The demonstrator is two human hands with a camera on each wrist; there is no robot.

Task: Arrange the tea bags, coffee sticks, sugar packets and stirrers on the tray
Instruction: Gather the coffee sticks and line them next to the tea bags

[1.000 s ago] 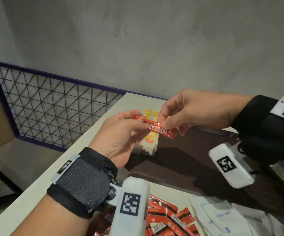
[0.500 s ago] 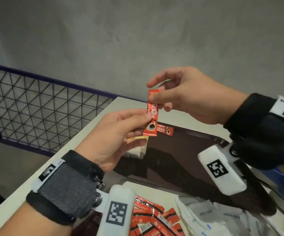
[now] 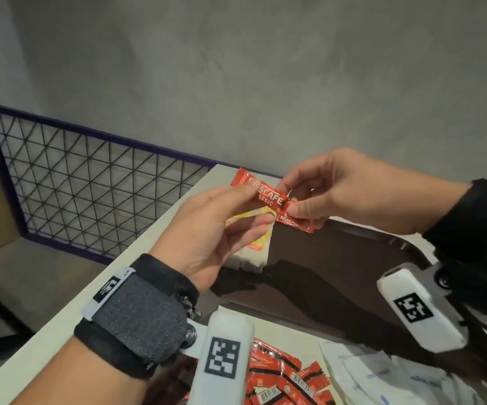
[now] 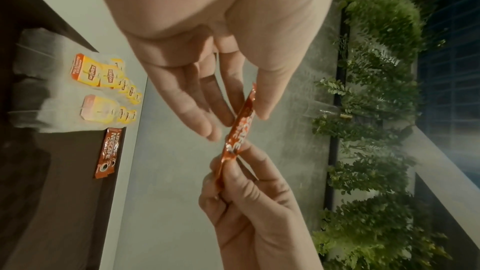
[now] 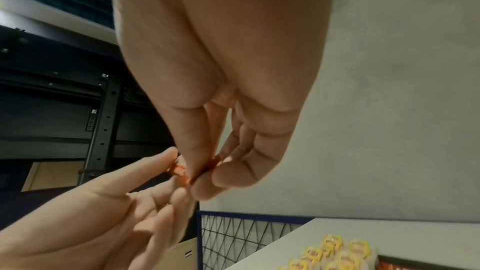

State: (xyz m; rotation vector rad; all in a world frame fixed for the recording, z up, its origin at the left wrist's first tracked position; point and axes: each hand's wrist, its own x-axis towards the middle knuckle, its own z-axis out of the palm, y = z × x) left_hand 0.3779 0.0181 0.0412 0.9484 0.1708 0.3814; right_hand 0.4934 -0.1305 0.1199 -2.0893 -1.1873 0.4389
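At frame centre the left hand point(image 3: 207, 229) and right hand point(image 3: 333, 191) each pinch one end of the coffee stick point(image 3: 262, 194), so an uneven release could drop it off the tray point(image 3: 353, 258).

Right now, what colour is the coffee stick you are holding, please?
Red with white lettering; coffee stick, clearest in the head view.

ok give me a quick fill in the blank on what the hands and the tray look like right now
1. Both hands, left hand and right hand, pinch one red ____ stick.
2. A second red stick already lies on the dark ____.
3. The yellow-tagged ____ bags lie in rows at the tray's corner.
4. More red sticks lie in a ____ on the table near the person.

Missing words: coffee; tray; tea; pile
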